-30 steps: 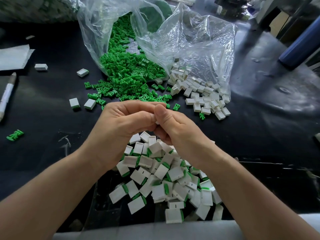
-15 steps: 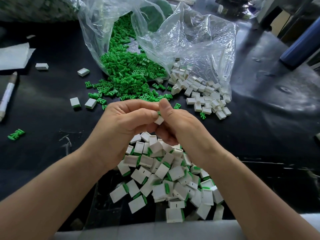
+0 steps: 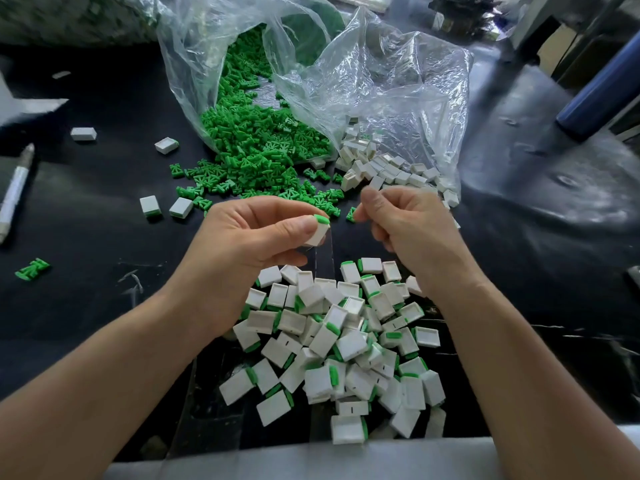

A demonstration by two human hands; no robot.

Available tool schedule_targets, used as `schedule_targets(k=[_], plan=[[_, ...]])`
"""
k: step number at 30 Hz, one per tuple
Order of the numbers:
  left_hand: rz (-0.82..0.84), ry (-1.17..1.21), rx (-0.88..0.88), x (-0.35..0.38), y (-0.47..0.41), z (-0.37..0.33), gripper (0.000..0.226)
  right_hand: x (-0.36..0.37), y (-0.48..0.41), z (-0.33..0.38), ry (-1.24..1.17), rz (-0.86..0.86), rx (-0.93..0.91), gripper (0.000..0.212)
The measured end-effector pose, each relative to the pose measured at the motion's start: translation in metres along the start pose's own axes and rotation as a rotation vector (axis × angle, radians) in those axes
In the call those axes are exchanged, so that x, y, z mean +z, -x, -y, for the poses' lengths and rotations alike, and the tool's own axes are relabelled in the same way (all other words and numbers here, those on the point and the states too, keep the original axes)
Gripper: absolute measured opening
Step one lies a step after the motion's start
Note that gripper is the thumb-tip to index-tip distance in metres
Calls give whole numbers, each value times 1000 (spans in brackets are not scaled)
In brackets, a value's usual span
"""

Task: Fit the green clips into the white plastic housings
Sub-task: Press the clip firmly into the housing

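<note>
My left hand (image 3: 249,244) pinches a white housing (image 3: 317,233) between thumb and fingers, and a green clip (image 3: 322,220) sits seated in its top end. My right hand (image 3: 405,223) hovers just to the right, apart from the left. Its fingers are loosely curled and nothing shows in them. A loose green clip (image 3: 351,214) lies on the black table beside its fingertips. Beyond both hands, a heap of green clips (image 3: 263,150) and a heap of empty white housings (image 3: 391,168) spill from clear plastic bags (image 3: 398,81). A pile of housings with clips fitted (image 3: 346,341) lies below my hands.
Two fitted housings (image 3: 150,205) lie left of my hands, with single white housings (image 3: 167,145) farther back. A stray green clip (image 3: 33,268) and a white marker pen (image 3: 15,192) lie at the left edge. A blue cylinder (image 3: 595,102) stands at the far right.
My hands were pressed together on one housing. They have now separated: the left keeps the housing with its clip, and the right has moved right and forward with nothing in it.
</note>
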State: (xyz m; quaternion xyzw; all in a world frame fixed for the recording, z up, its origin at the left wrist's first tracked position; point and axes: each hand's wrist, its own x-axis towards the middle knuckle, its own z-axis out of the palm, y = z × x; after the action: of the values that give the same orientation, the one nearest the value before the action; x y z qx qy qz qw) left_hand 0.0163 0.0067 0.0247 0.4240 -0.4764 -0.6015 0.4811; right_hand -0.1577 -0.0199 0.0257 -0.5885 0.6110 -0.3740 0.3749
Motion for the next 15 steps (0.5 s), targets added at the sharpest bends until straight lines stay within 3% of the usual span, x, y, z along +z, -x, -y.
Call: schedule_targets(k=[7, 10, 15], plan=[[63, -95, -2, 0, 2, -2, 11, -11, -19, -19, 267, -324, -77, 12], [15, -124, -8, 2, 3, -3, 33, -13, -22, -23, 377, -334, -71, 16], [-20, -111, -13, 5, 2, -3, 33, -7, -26, -30, 615, -247, -99, 34]])
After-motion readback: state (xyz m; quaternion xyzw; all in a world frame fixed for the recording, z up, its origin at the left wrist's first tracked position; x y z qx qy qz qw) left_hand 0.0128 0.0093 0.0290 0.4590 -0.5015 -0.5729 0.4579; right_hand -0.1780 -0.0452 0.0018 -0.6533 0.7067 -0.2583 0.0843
